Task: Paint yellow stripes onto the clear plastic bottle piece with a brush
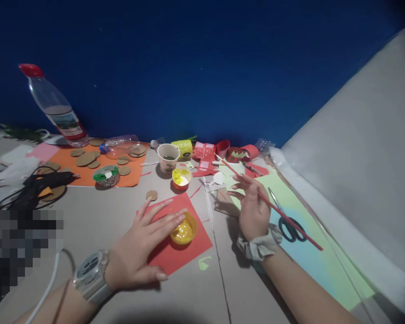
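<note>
My right hand [254, 207] is closed around a long red paintbrush [290, 221], its tip pointing up and to the left. Fingers spread, my left hand [148, 243] reaches over a sheet of red paper [195, 249]. Its fingertips touch or hover at the left rim of a small yellow bowl [184, 229] with wet yellow paint inside; I cannot tell which. Behind the bowl stands a red-based cup [181, 180] with yellow on its rim. A paper cup [168, 157] of dark liquid is farther back.
Black-handled scissors [290, 228] lie on green-blue paper at right. Cardboard discs [86, 159], a clear bottle [124, 146] and a green-painted cup [107, 176] sit at left. An upright bottle [62, 110] stands near the blue wall [202, 67]. Black cables [54, 180] lie at far left.
</note>
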Available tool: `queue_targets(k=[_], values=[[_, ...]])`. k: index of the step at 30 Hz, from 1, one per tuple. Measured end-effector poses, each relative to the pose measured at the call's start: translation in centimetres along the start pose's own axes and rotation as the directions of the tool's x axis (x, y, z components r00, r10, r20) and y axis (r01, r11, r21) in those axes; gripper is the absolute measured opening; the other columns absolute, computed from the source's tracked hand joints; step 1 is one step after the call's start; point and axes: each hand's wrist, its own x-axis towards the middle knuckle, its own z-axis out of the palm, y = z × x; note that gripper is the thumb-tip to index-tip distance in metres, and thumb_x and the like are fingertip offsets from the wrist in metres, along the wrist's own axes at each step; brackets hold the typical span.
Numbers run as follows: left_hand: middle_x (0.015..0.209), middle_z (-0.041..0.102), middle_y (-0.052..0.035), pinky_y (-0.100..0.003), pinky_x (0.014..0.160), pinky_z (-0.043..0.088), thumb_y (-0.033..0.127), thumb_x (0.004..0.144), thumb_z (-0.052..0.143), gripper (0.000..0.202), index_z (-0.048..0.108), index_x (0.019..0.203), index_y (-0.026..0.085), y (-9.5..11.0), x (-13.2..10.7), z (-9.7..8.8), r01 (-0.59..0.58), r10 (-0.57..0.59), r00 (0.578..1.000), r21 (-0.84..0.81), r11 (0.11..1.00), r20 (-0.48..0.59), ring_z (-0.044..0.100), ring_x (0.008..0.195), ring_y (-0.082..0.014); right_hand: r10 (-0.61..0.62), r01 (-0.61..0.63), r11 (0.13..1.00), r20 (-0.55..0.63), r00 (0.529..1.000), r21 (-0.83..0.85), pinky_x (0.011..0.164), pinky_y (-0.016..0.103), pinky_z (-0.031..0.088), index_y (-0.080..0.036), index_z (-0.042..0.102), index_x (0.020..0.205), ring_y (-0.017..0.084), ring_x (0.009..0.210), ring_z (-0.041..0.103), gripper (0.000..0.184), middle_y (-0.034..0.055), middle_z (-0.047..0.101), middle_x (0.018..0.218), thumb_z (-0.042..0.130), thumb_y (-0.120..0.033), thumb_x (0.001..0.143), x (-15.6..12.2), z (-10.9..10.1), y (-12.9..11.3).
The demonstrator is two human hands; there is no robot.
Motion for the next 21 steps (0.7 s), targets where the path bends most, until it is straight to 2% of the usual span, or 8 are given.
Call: queue_targets(k=[3,5,10,15,21], values=[[0.15,0.035,0.0008,-0.05,0.113,-0.007,0.082,0.074,0.026,0.09,0.018,0.148,0.031,0.15,0.06,0.05,0.01,-0.011,1.0,0.023,1.0,0.026,0.023,0.139,-0.0324,-0.069,0.065,0.995,-0.047,0.997,-0.073,0.062,0.028,0.056,-0.022,0.058,0.092,0.013,0.075,0.061,0.014,0.002,0.061,0.091,0.056,-0.034,0.087,-0.53,0.32,-0.04],[0.15,0.034,0.0008,-0.05,0.112,-0.009,0.083,0.072,0.028,0.092,0.019,0.147,0.031,0.22,0.15,0.1,0.018,-0.02,0.999,0.05,0.999,0.04,0.024,0.138,-0.0333,-0.089,0.085,0.994,-0.057,0.994,-0.073,0.06,0.026,0.054,-0.022,0.054,0.087,0.011,0.068,0.06,0.011,-0.0005,0.057,0.086,0.055,-0.033,0.088,-0.76,0.47,0.09],[0.149,0.036,0.0013,-0.05,0.111,-0.011,0.083,0.072,0.029,0.092,0.019,0.147,0.032,0.06,0.25,0.18,0.044,-0.048,0.997,0.055,0.997,0.061,0.027,0.137,-0.0334,-0.048,0.046,0.997,-0.029,0.998,-0.056,0.059,0.025,0.051,-0.022,0.051,0.088,0.008,0.062,0.056,0.012,-0.0018,0.052,0.086,0.049,-0.034,0.091,-0.71,0.38,0.51],[0.149,0.035,0.0007,-0.053,0.111,-0.009,0.083,0.071,0.029,0.092,0.02,0.147,0.032,-0.22,0.12,0.15,0.06,-0.063,0.996,0.06,0.996,0.057,0.023,0.138,-0.0359,-0.02,0.019,0.997,-0.011,1.0,-0.07,0.059,0.025,0.051,-0.022,0.049,0.089,0.008,0.061,0.056,0.014,-0.0019,0.052,0.084,0.047,-0.036,0.091,-0.8,0.35,0.46],[0.151,0.032,-0.0002,-0.055,0.112,-0.007,0.082,0.073,0.029,0.09,0.021,0.147,0.031,-0.18,0.17,0.29,0.068,-0.072,0.995,0.065,0.996,0.065,0.019,0.14,-0.0364,-0.021,0.022,0.999,0.012,1.0,-0.035,0.052,0.022,0.05,-0.023,0.049,0.087,0.008,0.057,0.055,0.012,-0.0029,0.052,0.08,0.047,-0.034,0.092,-1.0,0.7,0.07]])
